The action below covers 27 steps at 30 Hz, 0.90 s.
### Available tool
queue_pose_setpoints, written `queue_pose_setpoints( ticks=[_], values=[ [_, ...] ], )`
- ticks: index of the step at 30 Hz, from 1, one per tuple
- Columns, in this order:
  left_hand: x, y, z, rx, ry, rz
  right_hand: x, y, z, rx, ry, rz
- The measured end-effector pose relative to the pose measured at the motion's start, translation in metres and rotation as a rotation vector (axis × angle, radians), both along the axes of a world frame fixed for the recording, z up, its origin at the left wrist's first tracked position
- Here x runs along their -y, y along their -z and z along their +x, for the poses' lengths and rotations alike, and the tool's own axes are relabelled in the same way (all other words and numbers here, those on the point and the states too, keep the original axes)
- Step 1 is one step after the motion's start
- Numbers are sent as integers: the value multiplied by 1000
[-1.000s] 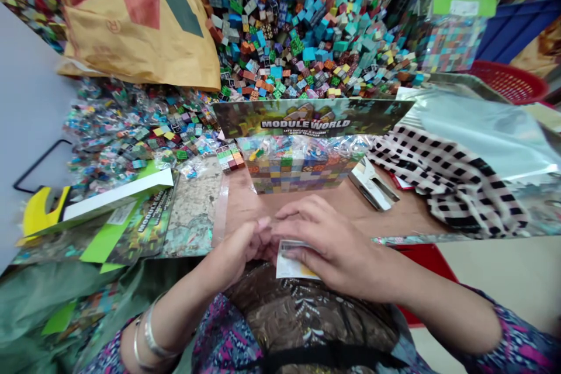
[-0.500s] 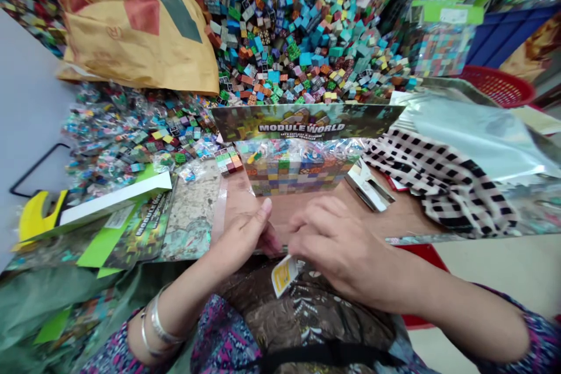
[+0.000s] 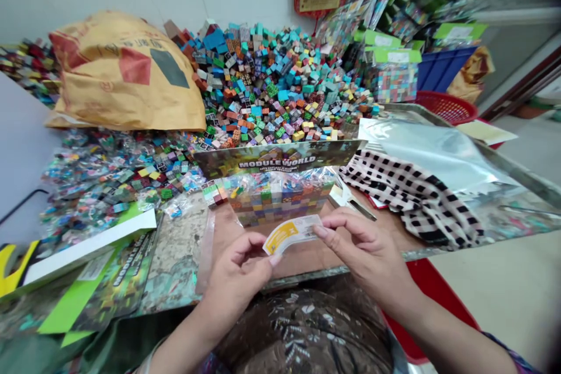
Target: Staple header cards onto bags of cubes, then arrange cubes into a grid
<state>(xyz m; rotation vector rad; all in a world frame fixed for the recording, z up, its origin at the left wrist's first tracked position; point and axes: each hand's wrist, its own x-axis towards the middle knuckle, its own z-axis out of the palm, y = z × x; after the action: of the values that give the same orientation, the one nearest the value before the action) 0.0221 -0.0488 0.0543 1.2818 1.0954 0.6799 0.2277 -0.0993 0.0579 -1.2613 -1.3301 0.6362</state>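
Between my two hands a small yellow-and-white sticker label [image 3: 291, 232] is stretched out, slightly curved. My left hand [image 3: 245, 266] pinches its left end between thumb and forefinger. The right end is pinched by my right hand [image 3: 362, 245]. Just beyond stands a clear bag of coloured blocks [image 3: 280, 204], topped by a dark printed header card [image 3: 278, 158] reading "MODULE WORLD". A metal stapler [image 3: 350, 201] lies to the right of the bag, and a small cluster of blocks [image 3: 214, 193] sits at its left.
Behind is a large heap of coloured blocks [image 3: 280, 87], with a yellow sack [image 3: 127, 76] at left. A checked cloth [image 3: 416, 198] and clear plastic sheets [image 3: 433, 140] lie right. Header cards [image 3: 118, 274] and a yellow tape dispenser [image 3: 15, 269] are at left.
My right hand has raised the label from my lap to in front of the bag. My left hand has taken its other end. The head view has tilted up and shifted right.
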Motion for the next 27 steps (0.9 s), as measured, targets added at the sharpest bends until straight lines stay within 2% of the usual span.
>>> queue_pose_setpoints(
  ticks=[4,9,12,18,21,24,27],
  values=[
    [-5,-6,12,-78,6,128,4,7,5,-15,52,-5],
    [-12,-13,16,-235,70,301,4,18,16,-94,149,-145],
    [-17,-20,21,-301,105,373,4,18,21,-104,143,-181],
    [-25,-35,34,-228,64,239,7,2,25,-64,245,-35],
    [-29,-45,34,-225,-23,285,4,-1,35,-72,328,-1],
    [-33,-55,30,-321,-101,558,-3,-1,49,-159,388,-3],
    [-42,-65,29,-521,-98,1015,-17,-1,59,-213,392,22]
  ],
)
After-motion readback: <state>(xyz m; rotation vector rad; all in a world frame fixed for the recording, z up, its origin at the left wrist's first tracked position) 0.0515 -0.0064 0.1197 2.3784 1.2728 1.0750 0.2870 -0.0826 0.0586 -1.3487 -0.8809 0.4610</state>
